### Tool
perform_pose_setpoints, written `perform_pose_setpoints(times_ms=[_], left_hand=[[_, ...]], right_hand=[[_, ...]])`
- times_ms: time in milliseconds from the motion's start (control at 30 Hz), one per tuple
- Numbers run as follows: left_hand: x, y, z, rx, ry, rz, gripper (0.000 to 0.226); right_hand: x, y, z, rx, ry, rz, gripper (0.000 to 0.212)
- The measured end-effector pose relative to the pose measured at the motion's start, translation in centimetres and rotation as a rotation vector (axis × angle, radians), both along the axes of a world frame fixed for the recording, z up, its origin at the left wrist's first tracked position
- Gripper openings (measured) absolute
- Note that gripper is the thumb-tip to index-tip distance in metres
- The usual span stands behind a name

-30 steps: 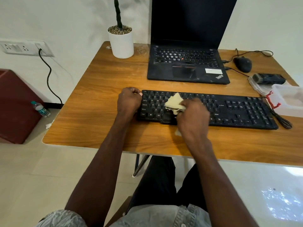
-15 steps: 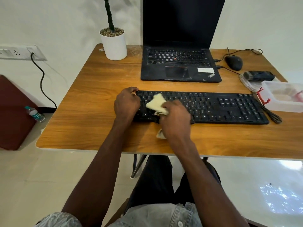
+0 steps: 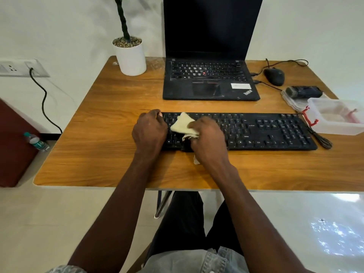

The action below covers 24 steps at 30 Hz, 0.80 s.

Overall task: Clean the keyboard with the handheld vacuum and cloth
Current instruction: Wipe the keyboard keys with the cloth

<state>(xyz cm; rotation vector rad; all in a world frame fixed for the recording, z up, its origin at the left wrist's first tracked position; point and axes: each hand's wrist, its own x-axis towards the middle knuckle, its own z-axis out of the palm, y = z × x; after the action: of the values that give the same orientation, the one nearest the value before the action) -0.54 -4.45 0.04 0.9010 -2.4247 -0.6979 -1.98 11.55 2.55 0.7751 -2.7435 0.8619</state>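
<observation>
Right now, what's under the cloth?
The cloth lies on the keyboard's left keys, gripped by the right hand. The keys beneath it are covered.

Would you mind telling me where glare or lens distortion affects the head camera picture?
In the head view, sunlight glares off the floor at lower right; the wide lens bows the table edge; the keyboard and cloth stay sharp.

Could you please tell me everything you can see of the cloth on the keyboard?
The cloth is small, pale yellow and soft-looking, crumpled into a peaked fold. It lies on the left part of the black keyboard, gripped by the right hand, with a scrap showing below the hand near the keyboard's front edge. The left hand holds the keyboard's left end beside it.
</observation>
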Motion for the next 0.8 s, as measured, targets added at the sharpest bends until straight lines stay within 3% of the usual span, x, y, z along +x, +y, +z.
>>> perform_pose_setpoints(times_ms=[67, 233, 300, 400, 433, 667, 733, 800], left_hand=[[0.0, 0.1, 0.1, -0.011, 0.004, 0.003, 0.035], [0.1, 0.7, 0.5, -0.106, -0.010, -0.003, 0.033], [-0.1, 1.2, 0.7, -0.179, 0.022, -0.056, 0.032], [-1.0, 2.8, 1.0, -0.254, 0.051, -0.208, 0.036], [-1.1, 3.5, 1.0, -0.263, 0.051, -0.253, 0.039], [-0.8, 5.1, 0.3, -0.256, -0.032, -0.328, 0.028], [-1.1, 5.9, 0.3, -0.280, -0.039, -0.377, 0.031], [-1.2, 6.7, -0.1, -0.296, -0.029, -0.460, 0.035]], right_hand=[[-1.2, 1.3, 0.3, -0.039, -0.023, -0.035, 0.036], [-6.0, 4.2, 0.5, -0.089, 0.015, -0.540, 0.031], [-5.4, 2.5, 0.7, -0.096, -0.020, -0.435, 0.031], [-2.8, 0.0, 0.2, 0.015, 0.023, 0.000, 0.032], [-2.5, 0.0, 0.0, 0.014, 0.058, 0.047, 0.034], [-6.6, 5.4, 0.5, -0.081, -0.020, -0.539, 0.034], [-5.8, 3.9, 0.6, -0.055, -0.054, -0.459, 0.036], [-4.1, 2.0, 0.4, -0.028, -0.017, -0.221, 0.038]])
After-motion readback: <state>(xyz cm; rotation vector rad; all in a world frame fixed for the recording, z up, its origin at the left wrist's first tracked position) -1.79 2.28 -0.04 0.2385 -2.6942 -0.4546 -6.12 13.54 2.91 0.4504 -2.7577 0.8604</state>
